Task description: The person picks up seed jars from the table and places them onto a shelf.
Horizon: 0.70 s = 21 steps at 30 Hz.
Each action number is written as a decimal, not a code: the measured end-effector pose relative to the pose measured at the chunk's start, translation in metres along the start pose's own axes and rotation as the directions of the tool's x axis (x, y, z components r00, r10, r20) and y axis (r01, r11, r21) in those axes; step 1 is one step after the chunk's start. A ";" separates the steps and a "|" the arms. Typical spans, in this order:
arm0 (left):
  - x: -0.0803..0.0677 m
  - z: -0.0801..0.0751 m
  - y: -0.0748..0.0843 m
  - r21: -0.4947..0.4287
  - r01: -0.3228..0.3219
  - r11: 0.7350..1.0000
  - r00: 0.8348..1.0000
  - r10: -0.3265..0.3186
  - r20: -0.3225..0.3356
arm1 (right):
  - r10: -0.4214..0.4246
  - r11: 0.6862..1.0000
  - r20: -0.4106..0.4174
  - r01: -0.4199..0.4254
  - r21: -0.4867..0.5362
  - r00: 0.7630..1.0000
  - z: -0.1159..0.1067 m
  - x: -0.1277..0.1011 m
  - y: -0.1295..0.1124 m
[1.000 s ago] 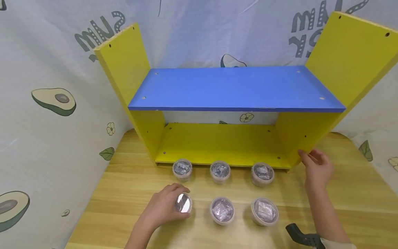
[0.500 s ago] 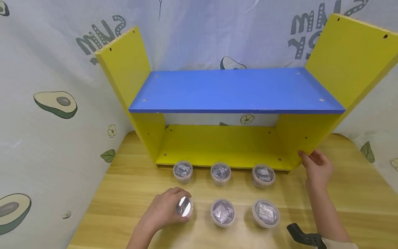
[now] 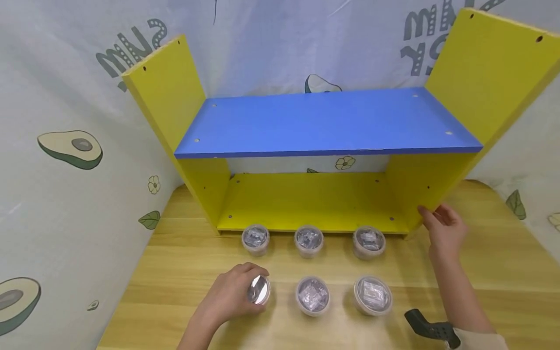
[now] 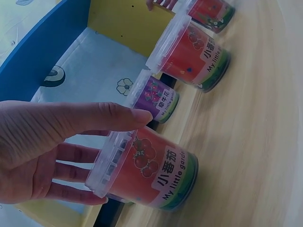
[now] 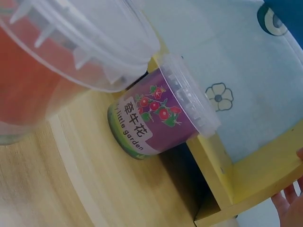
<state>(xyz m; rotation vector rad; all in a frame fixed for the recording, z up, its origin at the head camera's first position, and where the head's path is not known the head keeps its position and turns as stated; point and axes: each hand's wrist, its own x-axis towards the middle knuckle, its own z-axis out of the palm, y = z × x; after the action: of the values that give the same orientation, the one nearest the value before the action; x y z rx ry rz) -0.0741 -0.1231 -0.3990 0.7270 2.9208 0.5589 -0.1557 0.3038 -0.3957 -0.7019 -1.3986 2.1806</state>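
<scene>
Left hand (image 3: pixel 232 294): curled round the front-left clear-lidded red plastic tub (image 3: pixel 259 290), worktop edge close behind.
Right hand (image 3: pixel 443 227): fingers loosely spread, touching the yellow shelf's right panel edge (image 3: pixel 422 194).
Room: bare wooden worktop (image 3: pixel 494 262) at right.

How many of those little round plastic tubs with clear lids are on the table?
6, in two rows of three. Back row, by the yellow shelf: left, middle, right. Front row: left tub gripped by the left hand, middle, right. None seems hidden.
</scene>
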 end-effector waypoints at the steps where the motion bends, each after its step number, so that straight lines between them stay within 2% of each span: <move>1: 0.000 0.000 0.000 0.002 0.000 1.000 1.000 0.000 0.003 | 0.005 1.000 0.003 -0.005 0.006 1.000 -0.001 0.000 0.000; 5: 0.000 0.000 0.000 0.006 0.001 1.000 1.000 -0.001 0.011 | 0.061 0.997 0.047 -0.063 0.040 0.997 -0.005 0.001 -0.005; 11: -0.002 -0.001 0.001 0.002 0.010 1.000 1.000 -0.010 0.012 | 0.151 0.978 0.152 -0.170 0.123 0.977 -0.009 0.001 -0.011; 21: 0.003 -0.005 0.002 0.035 -0.010 0.999 1.000 0.011 -0.016 | 0.160 0.973 0.175 -0.185 0.137 0.972 -0.008 0.001 -0.013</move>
<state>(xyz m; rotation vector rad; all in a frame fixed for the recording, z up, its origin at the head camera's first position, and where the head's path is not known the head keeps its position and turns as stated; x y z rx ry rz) -0.0765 -0.1222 -0.3934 0.7454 2.9499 0.5188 -0.1497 0.3153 -0.3864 -0.6216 -1.2710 2.5011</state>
